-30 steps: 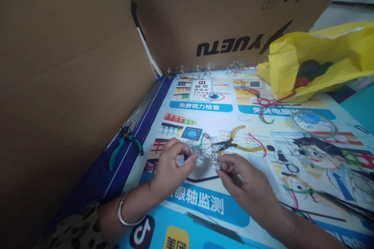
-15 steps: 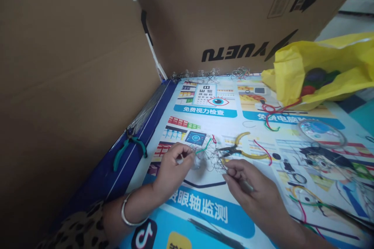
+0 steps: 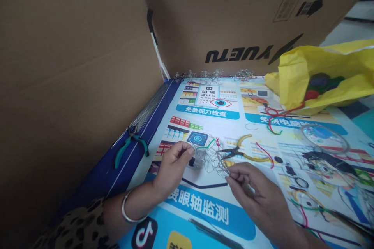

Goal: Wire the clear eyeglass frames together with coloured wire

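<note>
Between my hands hangs a tangled figure of thin silvery wire (image 3: 209, 161), with a bit of green and a bit of red on its upper part. My left hand (image 3: 177, 163) pinches its left side between thumb and forefinger; a silver bangle circles that wrist. The fingertips of my right hand (image 3: 253, 190) close on the wire's lower right end. Right behind the wire lie pliers with yellow handles (image 3: 244, 152), their jaws partly hidden by the strands. A short red cord (image 3: 266, 155) rests to the right of them.
Teal-handled pliers (image 3: 131, 146) lie on the left edge beside a bundle of straight wires (image 3: 147, 111). Cardboard walls (image 3: 233, 15) rise behind and left. Several wire figures (image 3: 204, 74) line the back. A yellow bag (image 3: 330, 62) holds coloured balls of yarn. A clear ring-shaped spool (image 3: 324, 138) lies right.
The right thumb and forefinger have come together on the wire's end, where they were apart before. The left hand keeps its pinch. The whole view has shifted slightly.
</note>
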Available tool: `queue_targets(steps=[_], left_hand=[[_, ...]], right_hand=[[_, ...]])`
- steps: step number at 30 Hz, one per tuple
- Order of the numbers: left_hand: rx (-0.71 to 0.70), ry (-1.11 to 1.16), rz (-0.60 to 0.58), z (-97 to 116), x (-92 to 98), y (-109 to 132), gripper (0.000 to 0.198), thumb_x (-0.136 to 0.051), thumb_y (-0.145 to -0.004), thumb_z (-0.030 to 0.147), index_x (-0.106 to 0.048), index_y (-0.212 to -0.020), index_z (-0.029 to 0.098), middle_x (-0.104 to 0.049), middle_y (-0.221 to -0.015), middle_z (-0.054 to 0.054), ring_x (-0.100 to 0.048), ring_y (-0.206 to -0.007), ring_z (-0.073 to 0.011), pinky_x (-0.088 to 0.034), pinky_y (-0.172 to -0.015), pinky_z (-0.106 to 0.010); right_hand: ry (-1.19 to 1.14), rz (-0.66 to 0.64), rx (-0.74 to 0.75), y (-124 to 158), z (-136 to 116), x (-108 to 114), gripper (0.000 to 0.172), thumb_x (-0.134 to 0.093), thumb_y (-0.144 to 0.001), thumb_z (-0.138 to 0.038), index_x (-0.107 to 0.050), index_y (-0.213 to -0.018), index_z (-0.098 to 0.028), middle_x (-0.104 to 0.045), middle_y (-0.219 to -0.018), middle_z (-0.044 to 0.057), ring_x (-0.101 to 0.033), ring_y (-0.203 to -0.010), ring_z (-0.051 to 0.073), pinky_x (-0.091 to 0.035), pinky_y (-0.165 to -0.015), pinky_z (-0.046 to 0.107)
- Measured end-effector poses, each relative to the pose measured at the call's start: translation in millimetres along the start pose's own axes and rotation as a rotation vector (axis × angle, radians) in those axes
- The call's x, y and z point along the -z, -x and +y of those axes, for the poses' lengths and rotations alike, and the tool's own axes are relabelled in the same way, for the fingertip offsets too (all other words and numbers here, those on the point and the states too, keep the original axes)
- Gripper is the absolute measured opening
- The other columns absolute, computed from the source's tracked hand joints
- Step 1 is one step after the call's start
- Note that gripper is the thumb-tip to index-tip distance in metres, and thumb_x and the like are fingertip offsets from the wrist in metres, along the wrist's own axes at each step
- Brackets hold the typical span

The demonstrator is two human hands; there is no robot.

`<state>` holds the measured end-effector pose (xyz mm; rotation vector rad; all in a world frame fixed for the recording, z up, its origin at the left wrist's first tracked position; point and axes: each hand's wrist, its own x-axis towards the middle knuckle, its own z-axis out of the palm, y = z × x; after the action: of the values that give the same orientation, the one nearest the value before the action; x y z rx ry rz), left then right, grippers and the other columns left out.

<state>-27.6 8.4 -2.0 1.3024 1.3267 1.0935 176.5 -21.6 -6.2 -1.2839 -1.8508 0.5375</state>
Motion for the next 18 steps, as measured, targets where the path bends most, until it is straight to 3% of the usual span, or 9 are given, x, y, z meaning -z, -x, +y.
queue_targets(steps=[18], left_hand=[[-0.02,-0.047,-0.038,0.3,0.0,0.6,0.018,-0.044,-0.087,0.03,-0.048,-0.076,0.017,-0.051,-0.072,0.001,-0.048,-0.072,-0.0116,-0.039,-0.069,-0.025]], right_hand=[[-0.032,-0.037,0.055,-0.5,-3.6,1.7,0.007,-0.054,-0.082,-0.018,-0.054,-0.088,-0.021,-0.058,-0.077,0.0,-0.054,-0.061,0.01,-0.046,-0.055,0.019]])
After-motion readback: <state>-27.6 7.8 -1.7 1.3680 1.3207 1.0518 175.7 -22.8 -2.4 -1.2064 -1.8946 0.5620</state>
